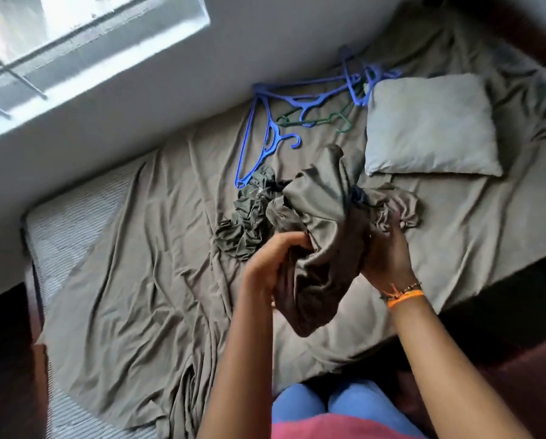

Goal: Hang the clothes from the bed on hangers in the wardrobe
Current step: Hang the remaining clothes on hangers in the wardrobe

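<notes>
A brown-grey garment (320, 217) is lifted above the bed (132, 248), bunched between both hands. My left hand (270, 264) grips its left side with curled fingers. My right hand (387, 255) holds the right side, fingers buried in the cloth. Behind it a dark olive garment (249, 217) lies crumpled on the sheet, and a lighter ruffled piece (398, 204) shows past my right hand. Blue hangers (265, 134) and a green hanger (316, 120) lie near the wall.
A grey pillow (430, 128) lies at the right end of the bed. The wall and a window (75, 36) run along the far side. The sheet is rumpled and hangs off the near edge. Dark floor lies on both sides of my knees.
</notes>
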Available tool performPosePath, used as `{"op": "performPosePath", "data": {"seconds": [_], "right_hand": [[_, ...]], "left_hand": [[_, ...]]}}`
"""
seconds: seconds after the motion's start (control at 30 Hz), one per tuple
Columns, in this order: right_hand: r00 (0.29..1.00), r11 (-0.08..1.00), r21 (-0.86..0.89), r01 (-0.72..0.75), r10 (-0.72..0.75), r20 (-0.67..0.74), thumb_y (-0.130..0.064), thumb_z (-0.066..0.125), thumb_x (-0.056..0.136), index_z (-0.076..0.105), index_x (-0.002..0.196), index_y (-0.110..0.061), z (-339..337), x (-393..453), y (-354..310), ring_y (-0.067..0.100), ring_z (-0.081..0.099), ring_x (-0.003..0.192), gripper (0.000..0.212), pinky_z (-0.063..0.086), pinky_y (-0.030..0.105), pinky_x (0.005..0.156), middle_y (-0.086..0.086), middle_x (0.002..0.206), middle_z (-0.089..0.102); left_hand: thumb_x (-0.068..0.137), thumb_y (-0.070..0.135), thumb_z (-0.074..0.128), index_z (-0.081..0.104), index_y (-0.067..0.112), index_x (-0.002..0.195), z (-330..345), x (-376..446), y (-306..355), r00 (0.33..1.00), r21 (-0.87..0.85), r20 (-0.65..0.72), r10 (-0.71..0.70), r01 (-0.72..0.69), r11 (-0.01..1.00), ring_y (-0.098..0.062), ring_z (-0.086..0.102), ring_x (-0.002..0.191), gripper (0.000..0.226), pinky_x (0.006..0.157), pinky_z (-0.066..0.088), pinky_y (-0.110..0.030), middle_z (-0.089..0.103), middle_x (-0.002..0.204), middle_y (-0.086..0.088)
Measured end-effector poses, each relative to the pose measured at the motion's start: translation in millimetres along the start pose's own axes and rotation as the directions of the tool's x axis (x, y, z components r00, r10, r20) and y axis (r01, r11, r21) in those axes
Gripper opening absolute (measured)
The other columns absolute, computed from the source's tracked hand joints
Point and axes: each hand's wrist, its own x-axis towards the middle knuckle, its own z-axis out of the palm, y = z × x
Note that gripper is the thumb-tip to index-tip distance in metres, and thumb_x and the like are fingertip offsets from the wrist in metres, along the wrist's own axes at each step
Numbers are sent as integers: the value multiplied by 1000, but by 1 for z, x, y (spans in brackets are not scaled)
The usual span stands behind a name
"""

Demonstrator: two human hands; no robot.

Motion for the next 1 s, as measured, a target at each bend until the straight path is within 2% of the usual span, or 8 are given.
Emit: {"op": "performPosePath", "data": {"seconds": [0.13,0.27,0.43,0.53,0.7,0.83,0.9,1.0], "right_hand": [[980,962,-188,198,-190,63,-17,56,79,74,91,-18,65,-10,-30,15,71,79,22,58,28,69,2,88,74],[956,919,-291,267,-215,200,-19,69,71,70,91,-19,113,-25,-41,20,69,84,20,55,40,85,5,91,72],[864,863,-282,419,-284,416,-18,78,69,60,88,-10,159,-38,-62,28,60,88,28,42,49,99,12,90,62],[791,764,-256,593,-492,363,-2,61,82,54,78,-14,166,-41,-82,18,59,80,15,48,36,89,0,77,62],[589,176,-821,543,-777,222,-9,63,82,55,86,-12,132,-20,-118,21,54,86,9,41,31,78,7,90,59],[832,-438,-899,-11,-502,234,-17,72,78,61,98,-10,125,-23,-125,32,56,103,24,45,34,89,14,112,54],[855,-388,-894,223,-362,370,-14,81,69,60,99,-17,137,-29,-117,24,61,103,36,49,34,88,8,108,59],[791,46,-814,579,-274,548,7,76,69,53,121,-12,158,-40,-97,-4,63,94,61,51,17,78,-4,109,64]], "left_hand": [[82,-6,64,57,5,121,-9,-13,17,975,304,33,218,-218,927,-5,66,80,41,72,52,-14,71,87,9],[61,25,82,24,34,145,-12,-8,43,914,261,-2,407,-392,882,-6,56,114,102,94,45,-23,55,126,2],[71,3,68,61,14,86,9,2,67,843,474,84,531,-502,723,3,60,64,20,63,50,-15,66,70,10],[92,-4,49,60,12,78,16,1,81,777,313,-92,622,-571,759,4,57,57,24,62,49,-18,64,61,12],[82,65,50,58,19,124,15,-6,118,694,146,-250,675,-662,735,-11,61,109,63,101,46,-36,66,118,1],[98,35,48,61,15,116,41,-23,137,644,168,-99,759,-741,651,-19,58,113,30,108,40,-39,64,117,-7],[99,21,47,62,18,104,57,-26,140,601,272,49,798,-776,569,-19,56,109,16,104,41,-36,60,116,-10],[94,17,55,62,8,100,78,-32,141,532,369,225,816,-822,434,-16,50,101,13,93,43,-26,49,109,-13]]}}
